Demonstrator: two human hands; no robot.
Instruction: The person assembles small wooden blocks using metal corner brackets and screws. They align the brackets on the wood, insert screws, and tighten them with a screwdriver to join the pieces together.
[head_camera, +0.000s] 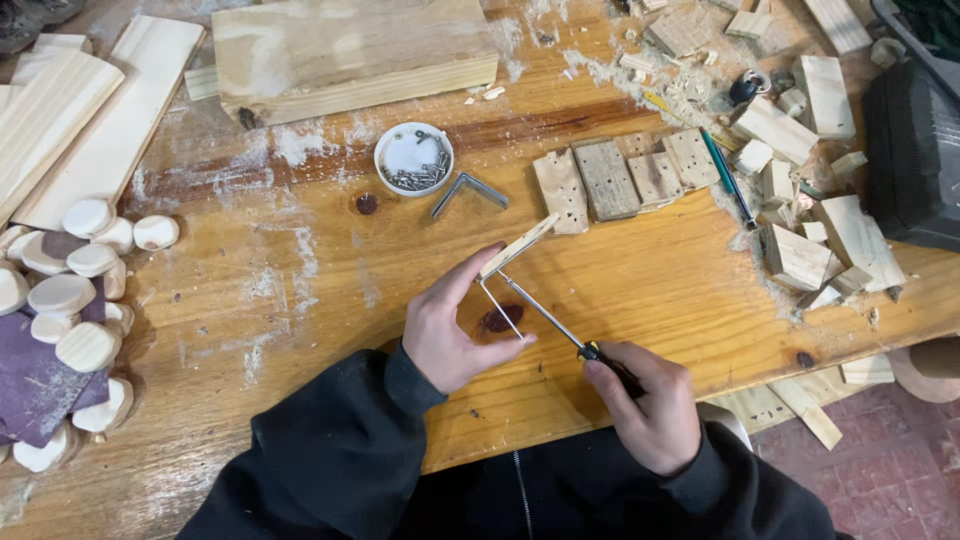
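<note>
Far left of the counter (300, 300): purple sandpaper sheet (30, 375) w/ a heap of round wood discs (75, 290) on and beside it. Above that, pale planks (70, 120) lying at an angle. Top centre, a thick wood block (350, 50). Just below it a small white round lid-like dish (413, 157) holding screws, no label visible; a metal L-bracket (468, 190) just to its right.

Centre: left hand (455, 325) has its grip closed on a thin wood strip (518, 245), thumb and fingers pinching strip and a second metal bracket (500, 300) together, held just above the counter near the front edge. Right hand (650, 405) is wrapped tight round the black/yellow handle of a screwdriver (560, 325); shaft runs up-left, tip at the bracket near the strip.

Right of centre: row of four small grey-brown wood blocks w/ holes (620, 175). Then a green pencil (728, 178) lying diagonally. Further right, a pile of offcuts (810, 200) and sawdust. Far right edge, a black case (915, 150), partly cut off.
</note>
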